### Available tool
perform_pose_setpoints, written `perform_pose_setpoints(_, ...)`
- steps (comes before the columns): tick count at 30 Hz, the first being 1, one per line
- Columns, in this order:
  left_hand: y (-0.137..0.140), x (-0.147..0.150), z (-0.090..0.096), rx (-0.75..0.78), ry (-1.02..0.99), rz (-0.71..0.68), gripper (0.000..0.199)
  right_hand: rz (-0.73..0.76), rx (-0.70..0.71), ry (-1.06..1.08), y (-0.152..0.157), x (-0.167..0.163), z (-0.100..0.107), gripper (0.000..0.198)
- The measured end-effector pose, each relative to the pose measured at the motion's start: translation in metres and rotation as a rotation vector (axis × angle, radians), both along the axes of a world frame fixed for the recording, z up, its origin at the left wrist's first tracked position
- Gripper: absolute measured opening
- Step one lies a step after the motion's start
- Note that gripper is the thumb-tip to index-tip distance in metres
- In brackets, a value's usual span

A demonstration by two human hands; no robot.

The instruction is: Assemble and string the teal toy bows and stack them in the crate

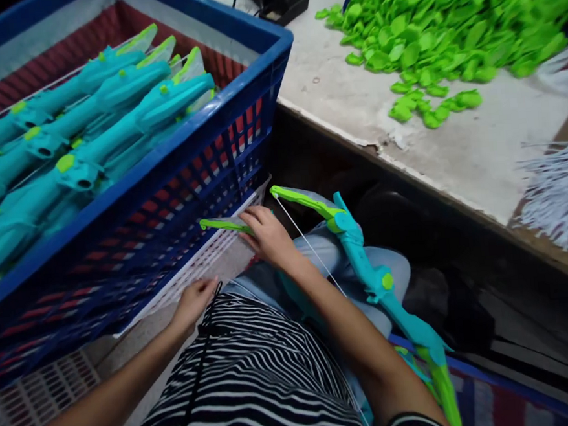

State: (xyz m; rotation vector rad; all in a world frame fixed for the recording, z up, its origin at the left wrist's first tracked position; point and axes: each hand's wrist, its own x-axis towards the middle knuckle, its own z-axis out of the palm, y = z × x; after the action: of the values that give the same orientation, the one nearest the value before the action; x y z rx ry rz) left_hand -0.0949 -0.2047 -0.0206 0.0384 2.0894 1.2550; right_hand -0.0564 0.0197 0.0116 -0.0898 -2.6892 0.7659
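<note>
My right hand (269, 238) is closed around a limb of a toy bow (224, 225), whose bright green tip points left past my fingers. The rest of that bow is mostly hidden by my arm and shirt. Lower left, my left hand (197, 303) is pinched at the waist, and a thin white string (234, 283) runs from near its fingertips. Across my lap lies another toy bow (357, 253), turquoise with green limbs. Its white bowstring (310, 245) is stretched from the upper tip and passes beneath my right forearm.
A blue crate (254, 134) at left holds several turquoise bows (106, 115). On the white table (318, 81) lie a heap of green plastic parts (450, 26) and a bundle of white strings (562, 187). A black cord (198, 381) hangs over the striped shirt.
</note>
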Motion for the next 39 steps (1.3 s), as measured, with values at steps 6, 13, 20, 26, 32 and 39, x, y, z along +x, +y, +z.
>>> perform_pose_setpoints(6, 0.020, 0.013, -0.019, -0.057, -0.231, 0.031, 0.040, -0.090, 0.194, -0.496, -0.012, -0.017, -0.013, 0.054)
perform_pose_setpoints(13, 0.050, 0.010, -0.021, 0.084, -0.275, 0.118, 0.019, -0.164, 0.012, -0.460, -0.008, -0.013, -0.016, 0.049)
perform_pose_setpoints(20, 0.058, -0.013, 0.046, 0.711, -0.523, 0.207, 0.024, 0.031, -1.049, -0.166, 0.007, 0.021, -0.036, 0.051)
perform_pose_setpoints(26, 0.071, -0.044, 0.087, 0.618, -0.240, -0.024, 0.040, -0.022, -1.400, -0.168, 0.004, 0.042, -0.026, 0.045)
perform_pose_setpoints(32, 0.085, -0.052, 0.092, 0.593, -0.144, -0.001, 0.035, -0.070, -1.385, -0.178, 0.003, 0.044, -0.022, 0.045)
perform_pose_setpoints(39, 0.084, -0.053, 0.091, 0.699, -0.311, -0.065, 0.034, -0.110, -1.397, -0.172, 0.004, 0.045, -0.023, 0.046)
